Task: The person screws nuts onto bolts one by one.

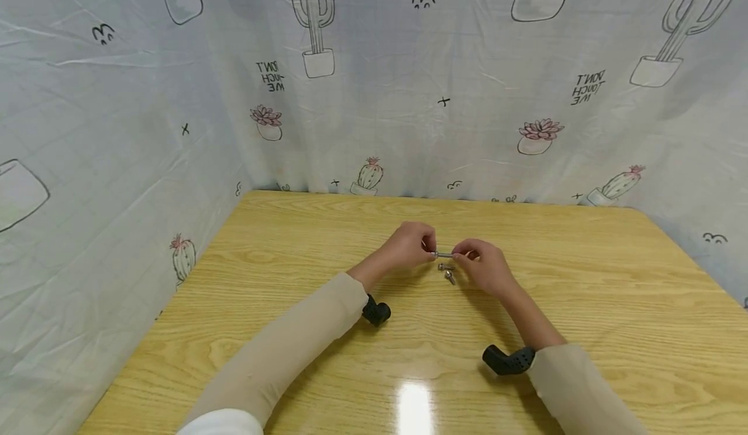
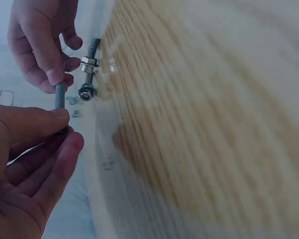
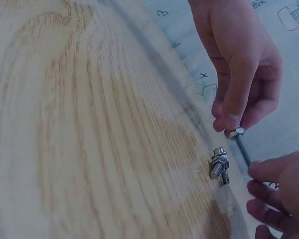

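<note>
A silver bolt (image 1: 445, 255) lies level between the two hands, just above the table. My left hand (image 1: 411, 245) pinches its hex end between thumb and fingers; in the right wrist view that hex end (image 3: 236, 132) shows right at the fingertips. The threaded tip is pinched by my right hand (image 1: 484, 269), with bare thread (image 3: 244, 149) visible between the hands. Close in front of them, two more bolts rest on the table: one bolt (image 1: 446, 267) lies sideways and another bolt (image 1: 450, 278) points toward me. Nuts (image 2: 88, 64) sit on this small group.
The wooden table (image 1: 280, 240) extends around the hands, backed by a printed cactus curtain (image 1: 397, 117). Black perforated wrist mounts (image 1: 508, 361) hang at both wrists, low over the tabletop. Light glares off the front of the table.
</note>
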{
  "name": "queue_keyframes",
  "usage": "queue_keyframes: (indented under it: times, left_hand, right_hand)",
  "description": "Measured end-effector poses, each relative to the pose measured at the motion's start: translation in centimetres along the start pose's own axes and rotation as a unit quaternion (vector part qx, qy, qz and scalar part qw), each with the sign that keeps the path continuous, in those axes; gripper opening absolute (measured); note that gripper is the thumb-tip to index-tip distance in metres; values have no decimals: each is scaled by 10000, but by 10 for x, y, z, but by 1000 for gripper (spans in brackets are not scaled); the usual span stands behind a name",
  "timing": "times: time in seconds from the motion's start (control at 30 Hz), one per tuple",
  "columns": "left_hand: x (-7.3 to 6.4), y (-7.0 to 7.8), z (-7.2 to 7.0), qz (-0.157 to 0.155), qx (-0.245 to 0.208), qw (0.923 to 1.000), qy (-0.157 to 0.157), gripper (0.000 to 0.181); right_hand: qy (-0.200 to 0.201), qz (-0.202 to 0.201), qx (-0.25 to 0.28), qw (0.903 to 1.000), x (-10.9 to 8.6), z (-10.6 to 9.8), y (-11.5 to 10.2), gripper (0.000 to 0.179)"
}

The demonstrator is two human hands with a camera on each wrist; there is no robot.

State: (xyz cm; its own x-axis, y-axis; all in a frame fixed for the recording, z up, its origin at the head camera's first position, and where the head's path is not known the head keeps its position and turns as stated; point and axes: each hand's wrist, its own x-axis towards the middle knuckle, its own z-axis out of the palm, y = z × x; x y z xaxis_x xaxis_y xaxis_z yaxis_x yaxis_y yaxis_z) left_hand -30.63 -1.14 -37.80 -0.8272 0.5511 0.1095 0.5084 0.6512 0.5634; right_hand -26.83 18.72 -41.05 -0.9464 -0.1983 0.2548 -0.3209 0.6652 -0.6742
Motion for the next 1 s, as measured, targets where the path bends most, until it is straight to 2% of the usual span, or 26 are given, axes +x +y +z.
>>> queue_keyframes:
  times: [0.2, 0.6, 1.0]
  left_hand:
    - [9, 0, 2, -61, 426, 9989, -191, 14]
    - [19, 0, 5, -70, 840, 9958, -366, 18]
    - [18, 0, 5, -71, 837, 9956, -417, 17]
  right_hand:
    - [-229, 215, -50, 9995, 4, 3, 6, 10]
    - [-101, 247, -317, 9991, 7, 4, 5, 8]
    - [46, 207, -423, 9989, 5, 5, 3, 9]
